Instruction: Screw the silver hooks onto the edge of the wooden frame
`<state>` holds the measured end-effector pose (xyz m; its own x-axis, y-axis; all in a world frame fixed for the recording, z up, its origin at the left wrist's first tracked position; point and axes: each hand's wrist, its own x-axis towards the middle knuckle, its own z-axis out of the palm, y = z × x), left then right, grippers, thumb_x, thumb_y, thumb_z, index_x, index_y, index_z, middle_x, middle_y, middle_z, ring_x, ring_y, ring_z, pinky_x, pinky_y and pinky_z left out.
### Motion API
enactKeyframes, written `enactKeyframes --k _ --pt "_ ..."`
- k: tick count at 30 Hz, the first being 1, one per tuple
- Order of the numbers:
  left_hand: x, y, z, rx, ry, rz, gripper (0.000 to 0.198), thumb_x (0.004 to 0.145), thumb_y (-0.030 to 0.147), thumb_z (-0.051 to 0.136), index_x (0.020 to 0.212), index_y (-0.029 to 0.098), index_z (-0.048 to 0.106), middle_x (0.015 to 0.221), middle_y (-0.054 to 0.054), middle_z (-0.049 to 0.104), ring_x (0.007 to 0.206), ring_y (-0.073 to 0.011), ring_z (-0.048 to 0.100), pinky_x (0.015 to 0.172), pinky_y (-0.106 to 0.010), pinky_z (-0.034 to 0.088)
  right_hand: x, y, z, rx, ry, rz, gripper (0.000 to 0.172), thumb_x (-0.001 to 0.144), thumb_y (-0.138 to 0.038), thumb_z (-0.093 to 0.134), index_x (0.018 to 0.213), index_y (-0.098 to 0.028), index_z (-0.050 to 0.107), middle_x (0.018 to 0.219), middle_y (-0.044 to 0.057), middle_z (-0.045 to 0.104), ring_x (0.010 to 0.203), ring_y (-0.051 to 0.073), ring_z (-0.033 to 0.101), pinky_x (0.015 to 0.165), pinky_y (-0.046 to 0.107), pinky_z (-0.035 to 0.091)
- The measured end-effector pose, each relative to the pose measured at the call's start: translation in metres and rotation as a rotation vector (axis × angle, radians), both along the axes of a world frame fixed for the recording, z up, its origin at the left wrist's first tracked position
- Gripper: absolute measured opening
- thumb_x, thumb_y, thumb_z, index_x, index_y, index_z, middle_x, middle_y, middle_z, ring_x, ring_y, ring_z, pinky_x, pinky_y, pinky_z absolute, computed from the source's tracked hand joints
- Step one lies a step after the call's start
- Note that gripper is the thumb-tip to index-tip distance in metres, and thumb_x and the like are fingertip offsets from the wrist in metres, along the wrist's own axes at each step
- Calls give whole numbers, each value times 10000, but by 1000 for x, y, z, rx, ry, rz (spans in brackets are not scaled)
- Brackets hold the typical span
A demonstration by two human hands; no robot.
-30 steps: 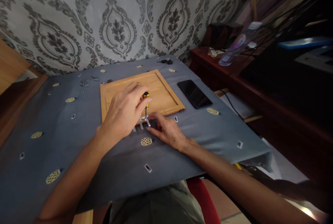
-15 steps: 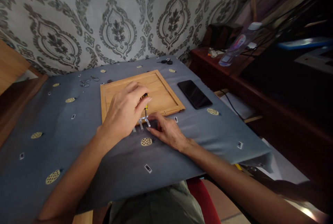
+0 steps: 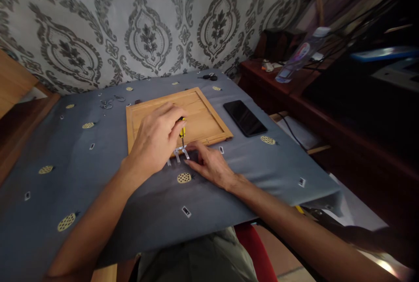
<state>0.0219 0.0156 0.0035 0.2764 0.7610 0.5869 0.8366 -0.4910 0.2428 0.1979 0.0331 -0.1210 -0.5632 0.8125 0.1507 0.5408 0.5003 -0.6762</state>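
Note:
My left hand [image 3: 153,135] is closed round a screwdriver [image 3: 182,131] with a yellow and black handle, its shaft pointing down. The tip meets a small pale hook rack [image 3: 177,156] on the near edge of a framed wooden panel [image 3: 199,116]. Several prongs of the rack stick out over that edge toward me. At the rack's right end, my right hand [image 3: 211,164] has its thumb and forefinger on either side of the last prong. Part of the rack and of the panel is hidden behind my left hand.
A black phone [image 3: 245,118] lies right of the panel on the grey tablecloth [image 3: 108,203]. Small metal pieces [image 3: 107,104] lie back left, and a black key-like item [image 3: 209,77] at the back. A plastic bottle [image 3: 299,57] stands on the dark red desk [image 3: 262,74].
The screwdriver's handle has turned slightly and stands a little more upright, with my left fingers shifted slightly on it. My right hand and the panel have stayed in place.

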Motion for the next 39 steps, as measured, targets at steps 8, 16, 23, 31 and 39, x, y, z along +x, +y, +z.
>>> enactKeyframes --k 8,16,23,31,39 --pt "-1 1 -2 1 -19 14 67 880 139 671 946 154 674 890 -26 689 793 -154 652 728 -274 498 0 0 -1 -2 31 12 327 872 -318 586 1175 -198 561 899 45 728 606 156 609 601 309 451" --pt "1 0 -3 43 7 4 75 872 76 652 898 144 669 864 -26 687 805 -170 663 710 -281 500 -1 0 -1 -4 12 11 339 880 -310 599 1193 -188 558 783 18 698 657 179 645 616 301 445" --pt "0 -1 -1 19 -10 -36 113 888 70 625 944 158 668 888 -21 692 816 -156 665 739 -271 511 0 0 0 8 36 17 330 866 -249 636 1181 -205 548 949 35 734 659 154 641 612 280 443" --pt "1 -1 -2 2 -22 -1 63 896 123 639 932 156 679 886 -23 670 803 -152 649 726 -274 513 -1 0 1 -2 24 13 326 872 -280 614 1181 -199 549 854 20 726 633 160 636 597 287 444" --pt "0 -1 0 -9 -38 -20 115 895 96 624 948 173 691 891 -22 690 829 -156 666 753 -290 531 -1 0 1 -11 13 14 325 872 -322 577 1173 -205 542 915 46 737 631 171 633 598 319 466"
